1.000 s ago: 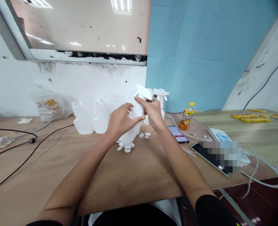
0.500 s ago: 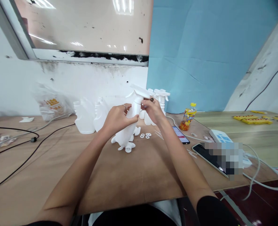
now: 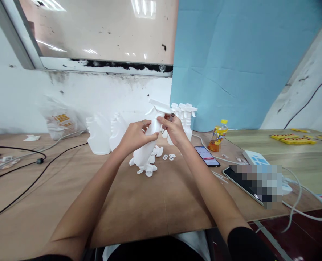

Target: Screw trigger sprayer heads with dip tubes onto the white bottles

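A white spray bottle (image 3: 146, 150) is held tilted above the brown table, its white trigger head (image 3: 160, 107) at the top. My left hand (image 3: 137, 137) is wrapped round the bottle's upper body from the left. On the right, my right hand (image 3: 173, 127) has its fingers closed round the bottle's neck, just under the trigger head. Loose white trigger heads (image 3: 148, 169) lie on the table below the bottle, partly hidden by it. Small white rings (image 3: 171, 156) lie to their right.
White bottles without heads (image 3: 98, 139) stand left of my hands; bottles with trigger heads (image 3: 187, 121) stand behind my right hand. Further right are a drink bottle (image 3: 218, 136), a lit phone (image 3: 207, 156), a dark phone (image 3: 244, 185) and cables. A plastic bag (image 3: 61, 123) sits back left.
My right hand's fingers have shifted on the neck, with the thumb now across its front. My left hand keeps its hold, and the bottle has barely moved.
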Demonstrator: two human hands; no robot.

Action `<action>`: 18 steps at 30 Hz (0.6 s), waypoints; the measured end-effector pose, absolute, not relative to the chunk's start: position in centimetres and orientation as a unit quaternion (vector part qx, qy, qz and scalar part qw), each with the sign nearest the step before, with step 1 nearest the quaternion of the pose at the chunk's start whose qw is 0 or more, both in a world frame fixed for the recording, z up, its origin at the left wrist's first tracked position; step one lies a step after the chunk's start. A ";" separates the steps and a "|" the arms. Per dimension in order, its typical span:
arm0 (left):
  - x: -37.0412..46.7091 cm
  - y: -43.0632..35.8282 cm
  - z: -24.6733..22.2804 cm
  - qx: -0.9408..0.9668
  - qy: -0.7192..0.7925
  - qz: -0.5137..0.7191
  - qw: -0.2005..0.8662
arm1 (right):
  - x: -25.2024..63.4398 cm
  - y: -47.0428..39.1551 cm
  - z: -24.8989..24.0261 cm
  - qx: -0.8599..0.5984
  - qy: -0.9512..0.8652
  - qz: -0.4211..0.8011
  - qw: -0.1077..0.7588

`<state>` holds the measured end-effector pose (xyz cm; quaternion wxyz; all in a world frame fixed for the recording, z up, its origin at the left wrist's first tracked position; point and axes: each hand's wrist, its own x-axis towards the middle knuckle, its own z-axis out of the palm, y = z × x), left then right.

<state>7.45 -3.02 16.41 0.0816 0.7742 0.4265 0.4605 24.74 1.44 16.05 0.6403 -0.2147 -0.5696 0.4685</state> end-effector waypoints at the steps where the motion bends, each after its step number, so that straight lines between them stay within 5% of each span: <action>1: 7.4 -3.1 16.5 0.776 0.423 0.458 0.091 | 24.6 1.3 16.0 -0.202 -0.569 0.460 0.651; 12: 6.8 -3.9 17.5 0.784 0.420 0.421 0.178 | 25.5 -0.1 17.6 -0.143 -0.570 0.431 0.685; 18: 2.3 -2.4 18.2 0.759 0.521 0.387 0.054 | 30.3 -1.0 20.0 -0.136 -0.543 0.361 0.746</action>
